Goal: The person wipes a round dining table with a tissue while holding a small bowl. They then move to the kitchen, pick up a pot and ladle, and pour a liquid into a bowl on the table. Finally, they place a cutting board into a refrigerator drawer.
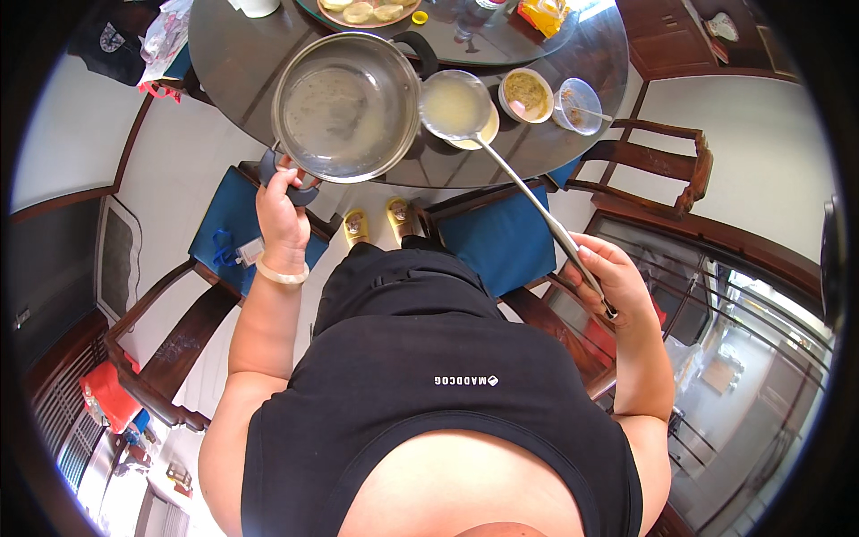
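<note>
My left hand (282,201) grips the near black handle (270,165) of a two-handled metal pan (335,111). A thin layer of cloudy liquid lies in the pan's bottom. In my right hand (604,275) is the end of a long metal ladle handle (530,194). The ladle's bowl (456,104) is full of pale yellowish liquid and is beside the pan's right rim. Under the ladle, a pale bowl (493,131) is partly hidden. I cannot tell whether ladle and bowl touch.
The dark round table (235,87) carries a bowl of greenish-brown food (527,94), a clear plastic tub (578,107) with a utensil, a plate of food pieces (369,12), a yellow cap (419,17) and a yellow packet (545,17). Blue-seated wooden chairs (496,231) flank my legs.
</note>
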Available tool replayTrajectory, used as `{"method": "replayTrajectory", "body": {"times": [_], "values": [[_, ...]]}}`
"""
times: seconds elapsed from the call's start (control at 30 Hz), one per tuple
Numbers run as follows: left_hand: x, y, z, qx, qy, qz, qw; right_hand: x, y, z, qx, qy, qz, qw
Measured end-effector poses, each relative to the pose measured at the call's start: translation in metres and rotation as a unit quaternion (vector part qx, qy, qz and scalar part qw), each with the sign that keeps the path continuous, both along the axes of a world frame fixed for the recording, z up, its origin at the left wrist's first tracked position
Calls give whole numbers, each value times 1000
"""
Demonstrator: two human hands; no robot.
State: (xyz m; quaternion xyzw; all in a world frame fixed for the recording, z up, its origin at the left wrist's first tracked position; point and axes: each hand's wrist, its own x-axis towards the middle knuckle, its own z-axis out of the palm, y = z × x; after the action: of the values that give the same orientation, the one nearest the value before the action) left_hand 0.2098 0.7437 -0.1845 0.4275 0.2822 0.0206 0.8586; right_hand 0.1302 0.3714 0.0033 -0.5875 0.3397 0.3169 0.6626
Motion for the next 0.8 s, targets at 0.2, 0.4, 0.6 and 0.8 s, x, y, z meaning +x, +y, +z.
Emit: {"method": "replayTrajectory", "body": {"times": [0.2,0.4,0.6,0.8], "values": [[3,6,-1,-7,1,13,1000,-4,-16,-41,-41,-34,-25,998],[1,4,9,-7,-5,16,1000,-4,-19,-76,-119,-49,-12,992],[-4,13,-2,10,-2,20,1000,-12,-19,-94,-203,-104,49,972],[-8,5,12,0,15,28,999,-35,-21,-112,-497,-342,228,764]]}}
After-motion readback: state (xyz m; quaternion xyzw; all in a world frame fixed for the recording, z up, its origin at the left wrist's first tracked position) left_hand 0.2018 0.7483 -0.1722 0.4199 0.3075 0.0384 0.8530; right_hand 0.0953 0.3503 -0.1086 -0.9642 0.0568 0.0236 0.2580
